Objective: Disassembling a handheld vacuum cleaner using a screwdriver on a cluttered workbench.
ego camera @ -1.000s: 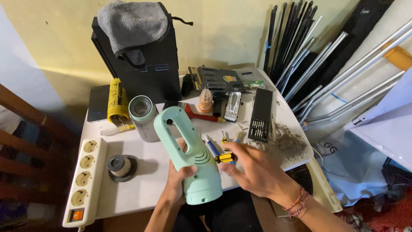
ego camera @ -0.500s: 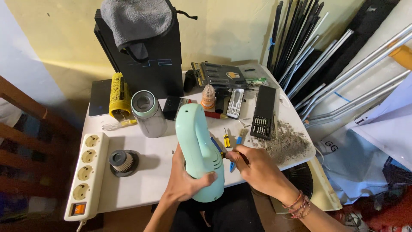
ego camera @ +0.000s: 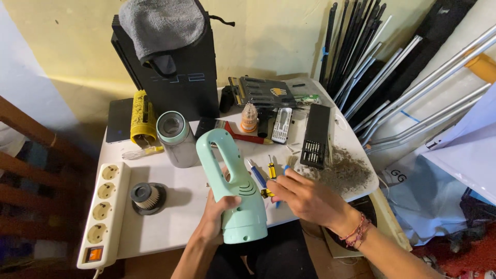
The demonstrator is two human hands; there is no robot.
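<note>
Since half a second ago the mint-green handheld vacuum body [ego camera: 235, 188] has tipped, loop handle leaning further left. Your left hand [ego camera: 214, 214] wraps its lower body from behind, grip closed on it, at the desk [ego camera: 170, 222] front edge. Your right hand [ego camera: 305, 196] lies over the small screwdrivers [ego camera: 263, 173]; whether its grip is shut, you cannot tell. Open desk lies left, between filter [ego camera: 148, 197] and power strip [ego camera: 103, 212].

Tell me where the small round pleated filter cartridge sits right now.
In the head view, the round pleated filter sits on the white table's left side, between the white power strip and the left hand.
</note>
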